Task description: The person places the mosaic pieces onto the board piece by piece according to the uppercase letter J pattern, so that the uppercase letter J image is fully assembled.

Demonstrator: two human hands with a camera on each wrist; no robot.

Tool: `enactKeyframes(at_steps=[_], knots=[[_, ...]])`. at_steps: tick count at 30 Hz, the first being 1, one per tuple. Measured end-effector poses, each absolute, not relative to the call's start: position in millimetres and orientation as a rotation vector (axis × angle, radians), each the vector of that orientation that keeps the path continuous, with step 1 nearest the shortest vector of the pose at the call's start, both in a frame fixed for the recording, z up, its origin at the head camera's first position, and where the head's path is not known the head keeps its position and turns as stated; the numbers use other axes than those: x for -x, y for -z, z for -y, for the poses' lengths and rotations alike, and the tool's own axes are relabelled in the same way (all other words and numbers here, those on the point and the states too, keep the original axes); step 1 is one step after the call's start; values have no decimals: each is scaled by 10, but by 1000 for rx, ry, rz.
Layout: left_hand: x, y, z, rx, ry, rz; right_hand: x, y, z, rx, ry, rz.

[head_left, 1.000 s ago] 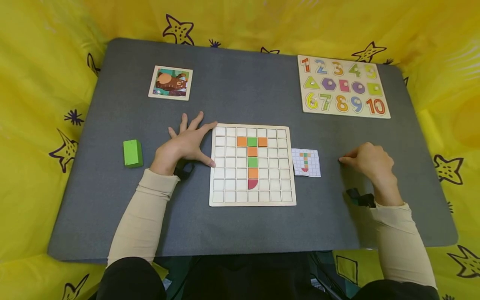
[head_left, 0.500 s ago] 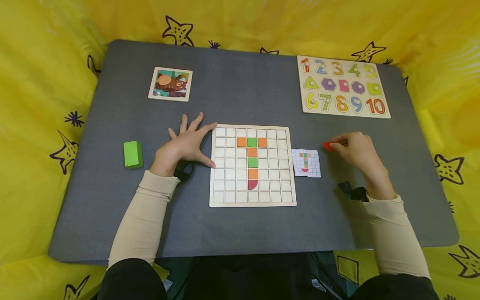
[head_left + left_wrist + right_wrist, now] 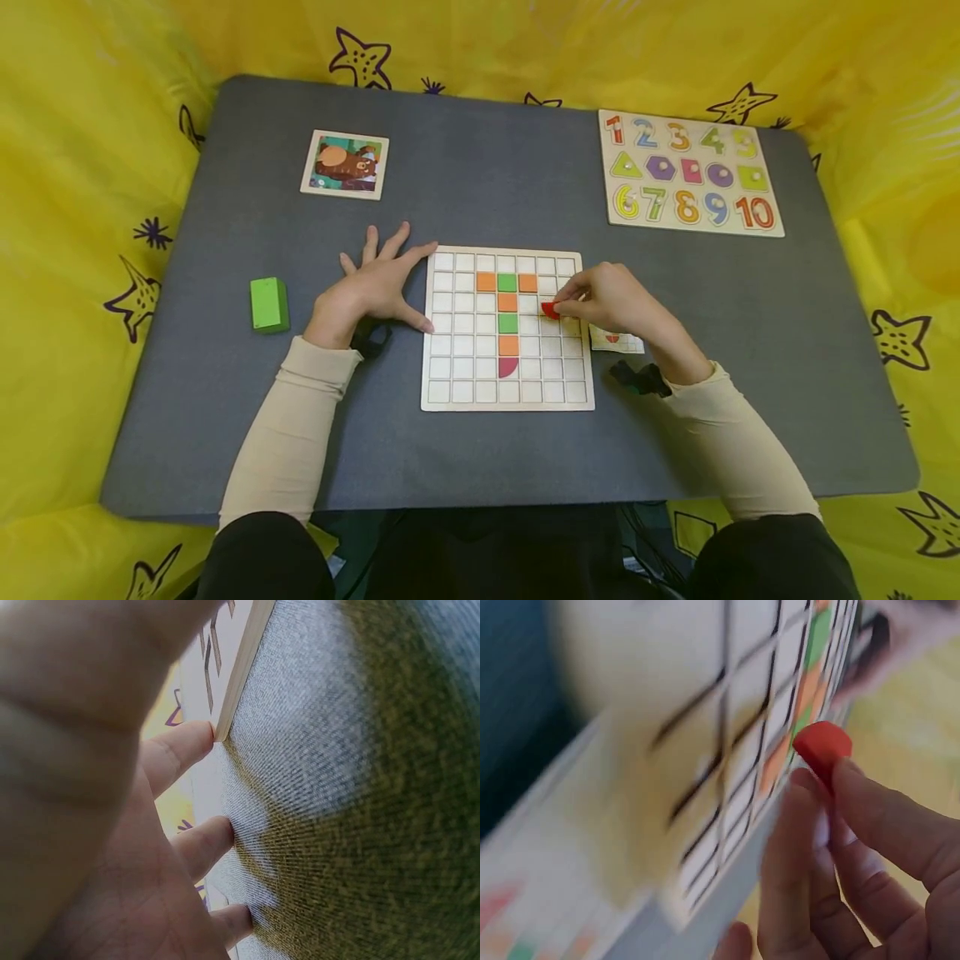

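A pale wooden grid board (image 3: 457, 392) lies in the middle of the table in the head view. Orange and green square tiles (image 3: 507, 323) form a T on it, with a dark red quarter-round tile (image 3: 507, 367) at the foot. My left hand (image 3: 371, 287) is spread, thumb and forefinger touching the board's left edge; the left wrist view shows a fingertip at its corner. My right hand (image 3: 618, 304) pinches a red quarter-round tile (image 3: 825, 746) between thumb and forefinger, over the board's right columns.
A printed pattern card (image 3: 618, 342), partly hidden by my right hand, lies at the board's right edge. A green block (image 3: 268, 305) stands at left, a bear picture puzzle (image 3: 345, 165) behind it, and a number puzzle board (image 3: 692, 173) at the back right.
My right hand has lifted the red tile from the table on the right and carried it left over the board. My left hand has stayed at the board's edge.
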State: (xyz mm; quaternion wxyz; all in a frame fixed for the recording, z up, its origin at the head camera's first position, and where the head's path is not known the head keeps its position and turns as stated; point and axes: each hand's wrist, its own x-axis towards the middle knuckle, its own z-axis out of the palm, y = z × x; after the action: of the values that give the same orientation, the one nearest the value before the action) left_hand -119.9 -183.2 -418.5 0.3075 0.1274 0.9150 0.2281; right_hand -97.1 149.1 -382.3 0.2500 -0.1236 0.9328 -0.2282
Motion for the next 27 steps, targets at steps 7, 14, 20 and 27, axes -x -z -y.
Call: enactKeyframes(at_steps=[7, 14, 20, 27], knots=[[1218, 4178, 1822, -342, -599, -2422, 859, 3885, -1025, 558, 631, -2398], [1222, 4177, 1796, -344, -599, -2421, 704, 3915, -757, 569, 493, -2337], [1226, 4179, 1776, -346, -593, -2423, 622, 3922, -691, 499, 378, -2407], [1225, 4182, 1782, -339, -587, -2419, 602, 3944, -668, 509, 324, -2453]])
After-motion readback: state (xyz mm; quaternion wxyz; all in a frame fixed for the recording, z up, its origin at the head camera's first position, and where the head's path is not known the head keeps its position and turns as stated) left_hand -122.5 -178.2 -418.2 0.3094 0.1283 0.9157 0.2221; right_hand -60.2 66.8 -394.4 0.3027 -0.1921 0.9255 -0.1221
